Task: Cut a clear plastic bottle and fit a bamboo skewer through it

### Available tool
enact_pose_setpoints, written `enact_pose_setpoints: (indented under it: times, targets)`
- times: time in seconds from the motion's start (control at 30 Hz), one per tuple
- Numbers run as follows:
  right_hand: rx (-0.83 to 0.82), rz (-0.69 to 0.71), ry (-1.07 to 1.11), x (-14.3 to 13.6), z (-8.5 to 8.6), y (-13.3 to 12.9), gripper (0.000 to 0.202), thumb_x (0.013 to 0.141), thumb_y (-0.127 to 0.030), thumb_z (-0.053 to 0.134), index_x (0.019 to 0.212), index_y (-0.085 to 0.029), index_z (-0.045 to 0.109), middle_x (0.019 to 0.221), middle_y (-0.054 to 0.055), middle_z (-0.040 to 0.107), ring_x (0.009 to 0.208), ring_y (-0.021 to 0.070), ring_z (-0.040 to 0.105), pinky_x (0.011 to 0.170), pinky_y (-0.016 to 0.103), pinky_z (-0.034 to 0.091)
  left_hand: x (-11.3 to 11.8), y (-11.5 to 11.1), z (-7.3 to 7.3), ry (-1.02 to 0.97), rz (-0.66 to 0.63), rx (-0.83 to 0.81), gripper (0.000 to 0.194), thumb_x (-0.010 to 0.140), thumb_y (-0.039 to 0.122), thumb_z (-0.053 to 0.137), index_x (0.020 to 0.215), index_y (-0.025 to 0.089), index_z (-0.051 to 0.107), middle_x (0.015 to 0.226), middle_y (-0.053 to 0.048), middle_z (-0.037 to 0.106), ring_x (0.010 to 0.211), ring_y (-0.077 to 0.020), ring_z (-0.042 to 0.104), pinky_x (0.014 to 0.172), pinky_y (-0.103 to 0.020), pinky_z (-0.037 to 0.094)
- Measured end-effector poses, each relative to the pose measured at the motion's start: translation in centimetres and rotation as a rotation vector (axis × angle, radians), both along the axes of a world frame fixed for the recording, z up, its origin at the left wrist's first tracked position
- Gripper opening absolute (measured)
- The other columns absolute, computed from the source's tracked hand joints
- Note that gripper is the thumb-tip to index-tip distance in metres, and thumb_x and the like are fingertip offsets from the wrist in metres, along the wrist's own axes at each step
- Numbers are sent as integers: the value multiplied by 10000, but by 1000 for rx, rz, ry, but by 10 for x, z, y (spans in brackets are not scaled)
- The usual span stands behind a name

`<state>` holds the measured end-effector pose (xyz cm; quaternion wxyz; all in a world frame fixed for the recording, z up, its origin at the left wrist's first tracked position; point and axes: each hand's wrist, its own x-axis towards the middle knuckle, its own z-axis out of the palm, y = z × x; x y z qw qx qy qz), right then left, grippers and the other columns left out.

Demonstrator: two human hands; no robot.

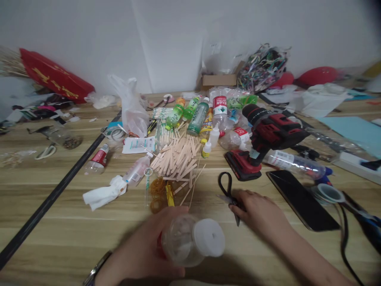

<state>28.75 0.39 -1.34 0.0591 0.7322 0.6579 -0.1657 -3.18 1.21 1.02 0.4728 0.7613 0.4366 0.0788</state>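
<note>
My left hand [145, 242] is wrapped round a clear plastic bottle [180, 242] with a wide white cap [210, 237] tilted toward the right. A small dark mark shows on the cap's top. Part of a red label is visible by the fingers. On the table, my right hand [256, 206] is closed on a pair of black-handled scissors [225, 184]; one handle loop sticks out past the fingers. Just beyond the hands lie yellow rubber bands [159, 190], a narrow yellow packet [169, 194] and a heap of wooden craft sticks [178, 157].
A red and black cordless drill [268, 135] stands right of centre, with a black phone [302, 200] and a tape roll [329, 194] beyond my right hand. Several plastic bottles [220, 107] crowd the back. A white tissue [104, 193] and a small bottle [98, 159] lie left.
</note>
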Motion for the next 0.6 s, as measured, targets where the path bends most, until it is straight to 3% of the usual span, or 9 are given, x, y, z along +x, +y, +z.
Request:
enact_pose_setpoints:
  times: [0.23,0.33,0.4,0.5,0.6]
  targets:
    - [-10,-7,167,6,-3,4,111,919,-269,542,828,-206,541,882,114,697,831,276,674,684,332,420,0,-1,6,-35,25,-58,995,525,324,930,1435,338,528,1438,-96,586,1294,-376,550,1131,-596,388]
    - [-19,37,337,11,-5,1,138,925,-302,475,817,-220,498,793,62,673,726,212,654,672,305,470,2,2,-1,-230,118,-122,990,559,383,932,1448,349,499,1402,-72,608,1268,-349,559,1112,-533,410]
    - [-46,44,574,13,-5,-3,191,917,-386,460,832,-219,499,739,38,642,620,189,624,616,301,497,9,6,-9,-493,234,-252,950,596,474,916,1439,312,508,1259,-68,672,1140,-306,625,1010,-452,483]
    - [-57,21,911,11,0,-13,329,914,-518,501,904,-196,569,770,51,674,593,180,612,549,292,507,25,11,-19,-803,420,-583,955,576,585,907,1399,260,547,999,-44,716,860,-223,681,792,-340,525]
    - [86,-5,903,2,16,-24,347,961,-517,544,927,-192,661,822,66,725,670,188,651,573,277,522,40,13,-22,-876,520,-740,950,583,616,896,1389,234,569,910,-40,726,747,-203,686,692,-310,512]
